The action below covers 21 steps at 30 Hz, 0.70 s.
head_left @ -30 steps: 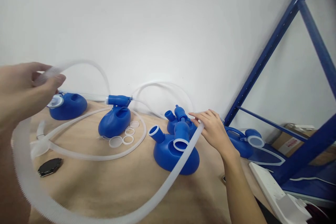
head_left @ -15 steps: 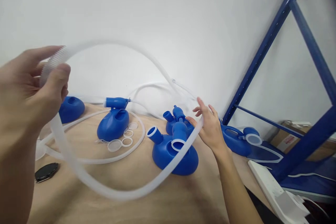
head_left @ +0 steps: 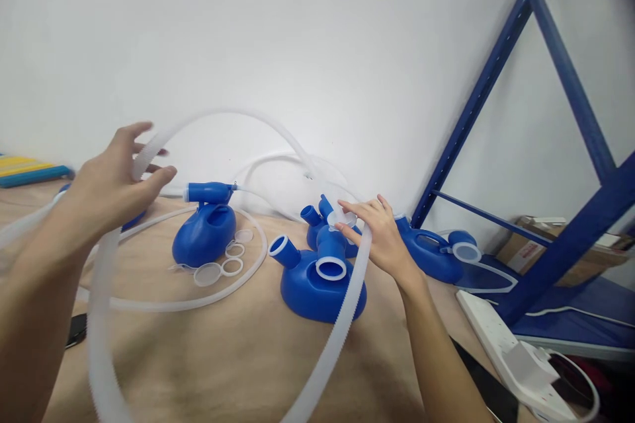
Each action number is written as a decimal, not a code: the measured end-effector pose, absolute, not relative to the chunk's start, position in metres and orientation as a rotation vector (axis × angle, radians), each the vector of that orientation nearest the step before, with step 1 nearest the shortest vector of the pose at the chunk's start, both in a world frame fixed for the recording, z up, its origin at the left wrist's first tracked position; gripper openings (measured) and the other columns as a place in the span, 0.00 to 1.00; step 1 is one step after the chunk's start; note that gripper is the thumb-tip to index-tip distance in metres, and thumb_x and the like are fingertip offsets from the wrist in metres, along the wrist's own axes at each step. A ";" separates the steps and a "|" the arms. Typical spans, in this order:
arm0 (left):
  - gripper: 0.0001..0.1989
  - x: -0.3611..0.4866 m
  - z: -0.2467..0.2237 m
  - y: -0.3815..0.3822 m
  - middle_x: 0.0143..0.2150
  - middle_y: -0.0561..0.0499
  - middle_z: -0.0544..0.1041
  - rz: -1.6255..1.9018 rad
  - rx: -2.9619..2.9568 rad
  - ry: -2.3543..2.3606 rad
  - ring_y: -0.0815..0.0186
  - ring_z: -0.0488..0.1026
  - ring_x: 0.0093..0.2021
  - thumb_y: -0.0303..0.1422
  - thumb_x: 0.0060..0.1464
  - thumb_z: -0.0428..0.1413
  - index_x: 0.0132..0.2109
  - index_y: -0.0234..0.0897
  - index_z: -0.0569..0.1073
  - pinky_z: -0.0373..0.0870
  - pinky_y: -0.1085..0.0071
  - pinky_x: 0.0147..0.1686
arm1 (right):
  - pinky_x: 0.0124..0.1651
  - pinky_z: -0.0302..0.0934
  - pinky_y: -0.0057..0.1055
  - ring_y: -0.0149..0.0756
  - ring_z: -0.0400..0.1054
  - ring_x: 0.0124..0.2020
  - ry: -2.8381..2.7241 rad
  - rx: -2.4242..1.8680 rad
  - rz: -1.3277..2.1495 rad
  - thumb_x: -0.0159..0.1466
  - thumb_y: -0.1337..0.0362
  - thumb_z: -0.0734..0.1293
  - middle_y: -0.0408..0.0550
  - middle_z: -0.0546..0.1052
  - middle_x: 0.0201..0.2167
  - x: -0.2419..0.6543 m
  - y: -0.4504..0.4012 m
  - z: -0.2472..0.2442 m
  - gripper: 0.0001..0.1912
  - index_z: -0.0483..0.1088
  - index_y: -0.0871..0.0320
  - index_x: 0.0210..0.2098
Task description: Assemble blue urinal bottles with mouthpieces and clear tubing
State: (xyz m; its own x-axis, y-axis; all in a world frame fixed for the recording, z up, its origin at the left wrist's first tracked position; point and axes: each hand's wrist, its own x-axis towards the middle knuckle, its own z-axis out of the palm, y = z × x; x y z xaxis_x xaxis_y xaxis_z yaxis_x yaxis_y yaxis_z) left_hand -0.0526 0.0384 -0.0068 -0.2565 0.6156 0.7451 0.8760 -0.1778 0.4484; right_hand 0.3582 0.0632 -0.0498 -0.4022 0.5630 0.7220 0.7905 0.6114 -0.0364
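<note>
A: Free room, front?
B: 1 stretch of beige cloth [head_left: 208, 363], between the 2 hanging runs of the corrugated hose [head_left: 339, 327].
A: Obstacle, centre?
B: Front blue bottle [head_left: 307, 294], neck raised, right side crossed by the hose; 1 rear blue bottle [head_left: 313, 235] just behind, partly covered.
A: Left?
B: Left blue bottle [head_left: 201, 241], ringed lid strip [head_left: 207, 274] beside it — thin hose [head_left: 153, 306] curving past both, low on the cloth.
A: Right?
B: Slanted rack post [head_left: 476, 89]; power strip [head_left: 491, 330], low.
A: Above?
B: Open air — over the hose's arch, before the wall [head_left: 297, 26].
</note>
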 end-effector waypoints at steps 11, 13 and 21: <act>0.32 0.065 -0.036 -0.018 0.63 0.48 0.75 -0.977 -2.331 -0.899 0.49 0.73 0.61 0.51 0.68 0.49 0.74 0.53 0.55 0.53 0.42 0.70 | 0.62 0.55 0.49 0.39 0.74 0.39 -2.121 -0.607 -0.738 0.72 0.54 0.68 0.44 0.85 0.42 0.306 0.009 -0.039 0.14 0.76 0.50 0.53; 0.34 0.082 -0.046 -0.012 0.57 0.44 0.79 -0.972 -2.466 -1.073 0.47 0.76 0.56 0.56 0.66 0.47 0.72 0.49 0.61 0.62 0.43 0.62 | 0.57 0.56 0.46 0.39 0.74 0.39 -2.173 -0.528 -0.743 0.73 0.56 0.65 0.44 0.85 0.43 0.300 0.006 -0.041 0.12 0.77 0.52 0.51; 0.28 0.066 -0.043 0.033 0.40 0.51 0.83 -1.013 -2.893 -1.359 0.60 0.76 0.35 0.57 0.63 0.52 0.57 0.45 0.79 0.68 0.68 0.34 | 0.58 0.56 0.44 0.39 0.77 0.43 -2.204 -0.492 -0.776 0.74 0.50 0.64 0.50 0.83 0.46 0.322 0.033 -0.043 0.20 0.75 0.54 0.57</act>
